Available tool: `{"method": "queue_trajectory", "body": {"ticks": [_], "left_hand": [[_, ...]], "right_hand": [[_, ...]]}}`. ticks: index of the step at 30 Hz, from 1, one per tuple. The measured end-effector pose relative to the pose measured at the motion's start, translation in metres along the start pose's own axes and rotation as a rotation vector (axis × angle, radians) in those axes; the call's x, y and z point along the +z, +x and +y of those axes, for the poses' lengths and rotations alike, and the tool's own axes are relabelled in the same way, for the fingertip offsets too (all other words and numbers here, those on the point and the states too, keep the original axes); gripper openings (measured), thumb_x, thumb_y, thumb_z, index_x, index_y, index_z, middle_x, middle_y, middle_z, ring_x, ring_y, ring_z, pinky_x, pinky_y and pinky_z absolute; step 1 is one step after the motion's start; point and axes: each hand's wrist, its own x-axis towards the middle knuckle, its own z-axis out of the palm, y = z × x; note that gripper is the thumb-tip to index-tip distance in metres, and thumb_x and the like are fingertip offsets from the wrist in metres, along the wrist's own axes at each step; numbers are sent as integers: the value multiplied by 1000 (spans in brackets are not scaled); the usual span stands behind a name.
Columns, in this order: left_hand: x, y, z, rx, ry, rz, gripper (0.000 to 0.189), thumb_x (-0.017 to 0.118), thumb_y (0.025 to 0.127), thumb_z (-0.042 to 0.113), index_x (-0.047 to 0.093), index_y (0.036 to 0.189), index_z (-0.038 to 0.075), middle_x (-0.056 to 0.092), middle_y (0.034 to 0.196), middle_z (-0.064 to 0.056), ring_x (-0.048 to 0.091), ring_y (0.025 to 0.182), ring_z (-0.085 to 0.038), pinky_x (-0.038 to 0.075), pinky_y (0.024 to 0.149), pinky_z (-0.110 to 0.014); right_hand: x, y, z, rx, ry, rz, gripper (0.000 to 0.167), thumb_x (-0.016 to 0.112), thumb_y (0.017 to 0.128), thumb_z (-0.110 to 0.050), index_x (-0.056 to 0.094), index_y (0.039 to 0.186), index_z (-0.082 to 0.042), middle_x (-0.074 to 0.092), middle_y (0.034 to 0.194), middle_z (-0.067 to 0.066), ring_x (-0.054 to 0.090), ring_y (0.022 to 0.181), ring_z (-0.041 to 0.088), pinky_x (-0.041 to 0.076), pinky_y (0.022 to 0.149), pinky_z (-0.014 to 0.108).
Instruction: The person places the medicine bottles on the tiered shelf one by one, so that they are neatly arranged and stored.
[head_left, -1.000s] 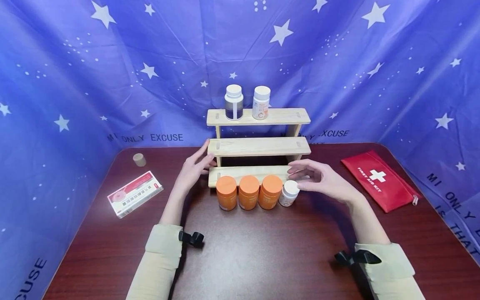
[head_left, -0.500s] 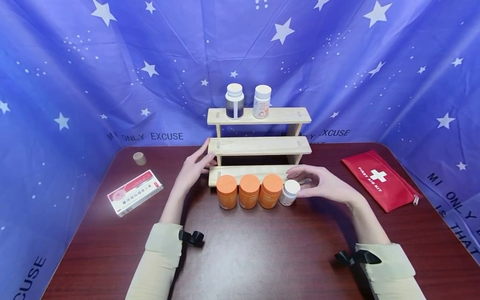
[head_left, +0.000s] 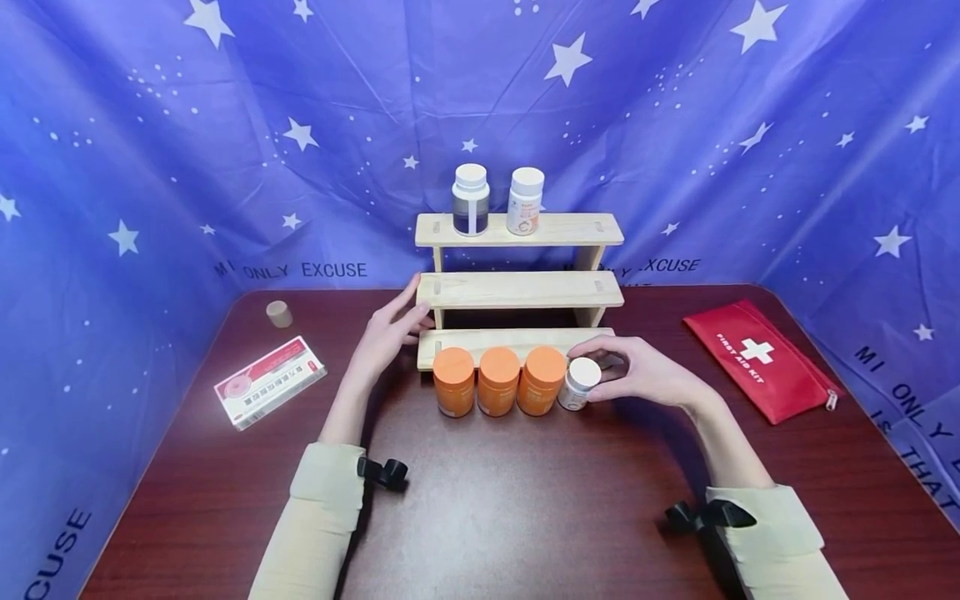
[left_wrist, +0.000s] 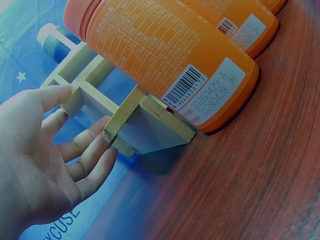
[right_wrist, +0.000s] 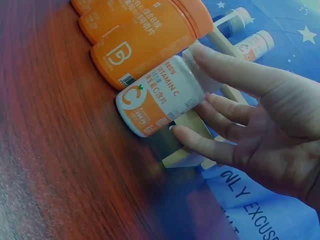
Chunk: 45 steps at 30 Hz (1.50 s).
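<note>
My right hand (head_left: 648, 371) is at a small white vitamin C bottle (right_wrist: 162, 97), which stands on the table at the right end of a row. In the right wrist view the thumb lies at its cap and neck, with fingers curled behind it. Beside it stand several orange-lidded orange jars (head_left: 498, 382), in front of the lowest tier. My left hand (head_left: 381, 340) touches the left end of the wooden three-tier shelf (head_left: 519, 289), its fingers loosely spread in the left wrist view (left_wrist: 55, 150). A dark-labelled white bottle (head_left: 471, 202) and another vitamin C bottle (head_left: 525, 202) stand on the top tier.
At the left lie a red and white medicine box (head_left: 271, 383) and a small beige cylinder (head_left: 279, 314). A red first aid pouch (head_left: 761, 360) lies at the right on the dark wooden table (head_left: 487, 517). A blue starry cloth (head_left: 337, 167) hangs behind.
My right hand has moved slightly left and closed its thumb and fingers in round the small white bottle. The left hand stays at the shelf, and the bottles and jars hold their places.
</note>
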Motion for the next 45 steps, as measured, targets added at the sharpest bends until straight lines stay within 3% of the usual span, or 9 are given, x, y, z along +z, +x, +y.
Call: {"method": "queue_trajectory", "body": {"ticks": [13,31,37,45], "left_hand": [[0,-1,-1,6,10,1,62,56,105,46,29,161,41,73,115,-29,71,102,-32,61,94,-50],[2,1,-1,1,9,5,62,56,105,47,30,160,40,74,113,-29,71,102,-30,60,96,-51],[3,0,2,6,9,3,61,56,105,46,31,160,41,74,113,-29,71,103,-31,60,95,-52],[2,0,1,5,1,0,61,56,105,45,30,160,41,73,114,-30,70,104,-33,59,97,-52]], "right_hand": [[1,2,1,-8,-70,11,46,88,80,-11,71,123,-13,63,124,9,62,110,5,59,92,21],[-5,-4,-5,-41,-98,16,44,87,82,-12,71,123,-12,67,123,9,62,112,5,56,93,21],[-9,-7,-9,-36,-35,26,44,85,82,-5,70,123,-6,70,121,9,65,110,7,59,91,25],[-13,-10,-17,-60,-44,67,39,80,86,-3,67,123,-10,73,112,-2,68,101,9,58,84,25]]}}
